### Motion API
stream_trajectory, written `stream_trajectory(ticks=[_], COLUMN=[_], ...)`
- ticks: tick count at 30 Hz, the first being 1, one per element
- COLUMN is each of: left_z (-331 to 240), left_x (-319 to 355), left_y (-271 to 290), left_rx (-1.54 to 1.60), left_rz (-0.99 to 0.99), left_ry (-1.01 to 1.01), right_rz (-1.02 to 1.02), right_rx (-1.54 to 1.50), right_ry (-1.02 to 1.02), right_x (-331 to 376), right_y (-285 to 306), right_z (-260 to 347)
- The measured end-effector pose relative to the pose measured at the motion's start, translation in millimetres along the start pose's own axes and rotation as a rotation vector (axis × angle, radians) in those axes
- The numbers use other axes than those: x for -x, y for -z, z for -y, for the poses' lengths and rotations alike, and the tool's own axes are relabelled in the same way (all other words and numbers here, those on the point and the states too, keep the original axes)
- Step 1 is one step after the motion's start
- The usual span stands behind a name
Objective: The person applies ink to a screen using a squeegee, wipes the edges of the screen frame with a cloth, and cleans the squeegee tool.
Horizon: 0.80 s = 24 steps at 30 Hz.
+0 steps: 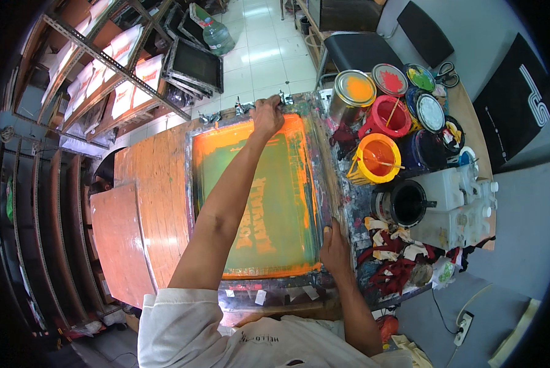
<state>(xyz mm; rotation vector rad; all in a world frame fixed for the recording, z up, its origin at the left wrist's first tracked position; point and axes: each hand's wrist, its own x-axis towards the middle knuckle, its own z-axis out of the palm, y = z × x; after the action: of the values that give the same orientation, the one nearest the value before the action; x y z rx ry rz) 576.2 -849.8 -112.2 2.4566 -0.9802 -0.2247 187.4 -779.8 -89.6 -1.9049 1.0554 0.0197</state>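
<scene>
A screen-printing frame [189, 184] lies before me, its green mesh [281, 202] bordered with orange ink and carrying an orange lettered area. My left arm crosses over the mesh. At the frame's far edge, my left hand [267, 116] is closed, fingers curled beside a metal clamp [285, 98]; what they grip is hidden beneath the hand. Another clamp [244, 108] stands just left of it, and a third clamp [209, 118] sits farther left. On the right side, my right hand [336, 248] is closed around the frame's edge, thumb on top.
Right of the frame stand an orange ink bucket [379, 158], a red ink bucket [390, 116], ink cans [354, 91], a black pot [408, 202] and clear jugs [450, 224]. Stained rags [391, 270] lie nearer. A wooden board [158, 190] is left; a rack with prints [118, 67] stands beyond.
</scene>
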Motion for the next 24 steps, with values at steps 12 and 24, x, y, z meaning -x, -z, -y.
stream_trajectory(ticks=[12, 24], left_z=[37.9, 79.6], left_x=[246.5, 547.1], left_y=[117.2, 132.2], left_rx=[0.174, 1.575], left_rz=[-0.379, -0.293], left_ry=[-0.041, 0.988], right_rz=[-0.05, 0.109], right_rx=[0.11, -0.198], right_ry=[0.067, 0.052], right_x=[3.8, 85.0], right_y=[6.3, -62.7], right_z=[14.9, 23.1])
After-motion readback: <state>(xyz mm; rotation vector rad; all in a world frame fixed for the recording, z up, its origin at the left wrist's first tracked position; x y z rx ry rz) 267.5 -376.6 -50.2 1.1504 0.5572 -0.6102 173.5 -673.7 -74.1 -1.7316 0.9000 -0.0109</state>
